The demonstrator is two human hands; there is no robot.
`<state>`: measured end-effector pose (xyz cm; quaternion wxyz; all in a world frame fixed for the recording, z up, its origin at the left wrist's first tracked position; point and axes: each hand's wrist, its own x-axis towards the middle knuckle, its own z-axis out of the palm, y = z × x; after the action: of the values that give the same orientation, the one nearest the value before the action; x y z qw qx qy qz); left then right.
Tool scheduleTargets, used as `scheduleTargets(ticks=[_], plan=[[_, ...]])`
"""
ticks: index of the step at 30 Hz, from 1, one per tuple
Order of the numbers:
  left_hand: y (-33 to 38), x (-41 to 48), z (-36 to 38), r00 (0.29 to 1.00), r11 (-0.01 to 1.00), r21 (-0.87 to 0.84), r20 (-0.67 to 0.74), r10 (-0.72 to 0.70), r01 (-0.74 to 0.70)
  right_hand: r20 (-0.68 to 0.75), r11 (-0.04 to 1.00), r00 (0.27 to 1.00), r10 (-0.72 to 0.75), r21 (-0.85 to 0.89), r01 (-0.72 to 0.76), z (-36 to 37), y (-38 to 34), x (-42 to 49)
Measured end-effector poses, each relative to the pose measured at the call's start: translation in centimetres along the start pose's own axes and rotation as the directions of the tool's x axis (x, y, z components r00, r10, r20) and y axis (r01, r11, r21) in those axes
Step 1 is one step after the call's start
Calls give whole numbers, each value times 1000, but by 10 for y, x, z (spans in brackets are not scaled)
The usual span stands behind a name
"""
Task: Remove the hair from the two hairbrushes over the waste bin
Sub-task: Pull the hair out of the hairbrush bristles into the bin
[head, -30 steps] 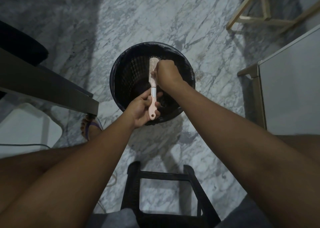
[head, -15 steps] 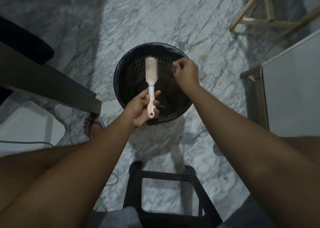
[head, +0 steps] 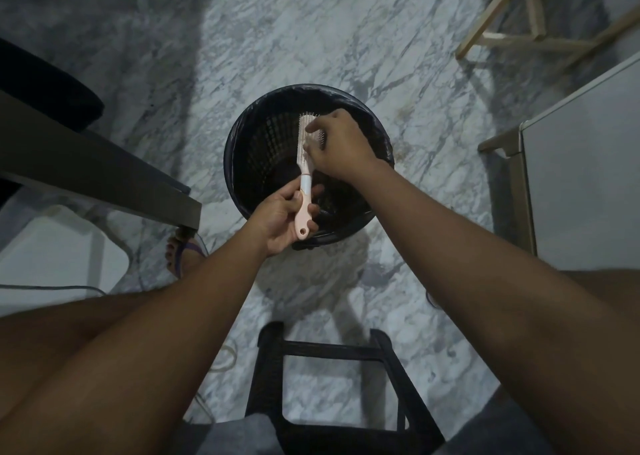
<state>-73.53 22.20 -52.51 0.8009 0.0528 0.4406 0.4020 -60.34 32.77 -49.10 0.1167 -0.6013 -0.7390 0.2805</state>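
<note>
Over one waste bin: one hairbrush, two hands.

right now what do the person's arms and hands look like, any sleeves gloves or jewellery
Both forearms are bare all the way into the bottom of the picture, with no sleeves in view. The left hand and right hand wear no gloves, and no watch, bracelet or ring shows on either wrist or on the fingers that can be seen. The light is dim, so small details such as the nails cannot be told.
</note>
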Motion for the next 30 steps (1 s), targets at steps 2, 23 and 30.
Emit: scheduleTargets(ticks=[2,23,30], plan=[[0,1,1,1000,999,33,-12,3,-2,36,999,999,9,-48,-7,-2,-4,5],[-8,2,-1,1000,995,98,-26,-10,12,-33,919,994,-106,-384,85,-1,-14,5],[-5,-2,1,1000,999,-40,-1,-6,6,-80,961,986,147,247,-124,-2,1,15]])
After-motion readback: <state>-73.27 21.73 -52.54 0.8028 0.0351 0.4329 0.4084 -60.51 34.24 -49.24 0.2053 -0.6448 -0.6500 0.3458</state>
